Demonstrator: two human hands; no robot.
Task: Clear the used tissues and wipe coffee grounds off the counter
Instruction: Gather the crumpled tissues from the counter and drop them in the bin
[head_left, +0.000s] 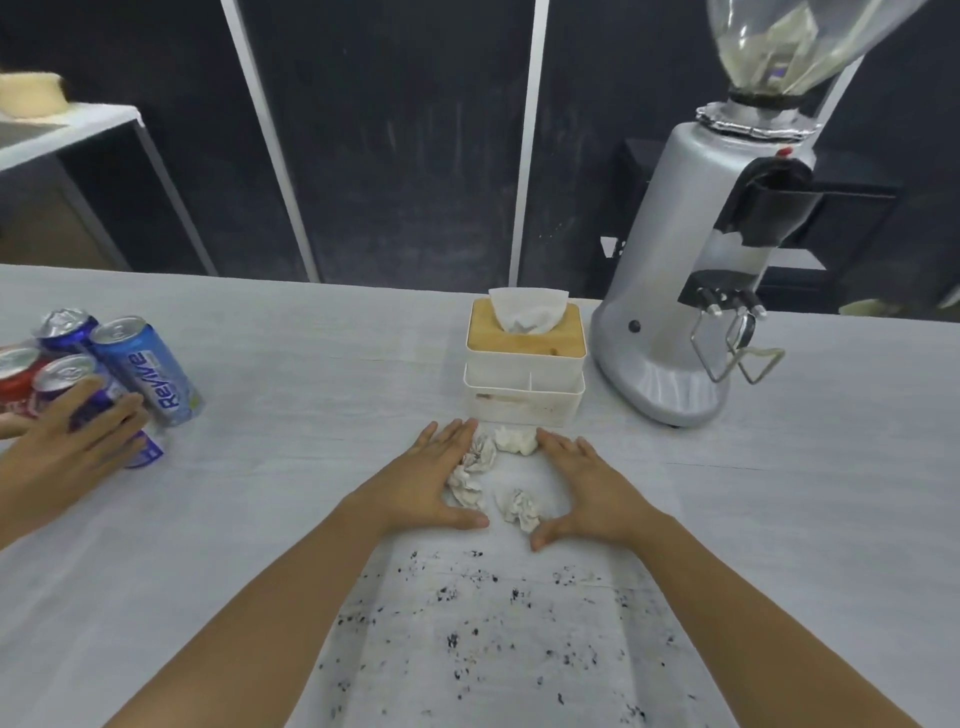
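Several crumpled used tissues lie on the pale counter (311, 364) in front of the tissue box: one at the far right (515, 439), a pair on the left (474, 467) and one nearer me (521, 509). My left hand (426, 486) lies flat against the left side of the pile, fingers together, touching the left tissues. My right hand (587, 491) lies flat on the right side, thumb curled toward the near tissue. Both hands cup the pile without gripping. Dark coffee grounds (483, 623) are scattered on the counter between my forearms.
A white tissue box (524, 364) with a wooden lid stands just behind the pile. A silver coffee grinder (675, 291) stands at the right. At the far left another person's hand (67, 441) rests on a cluster of drink cans (140, 369).
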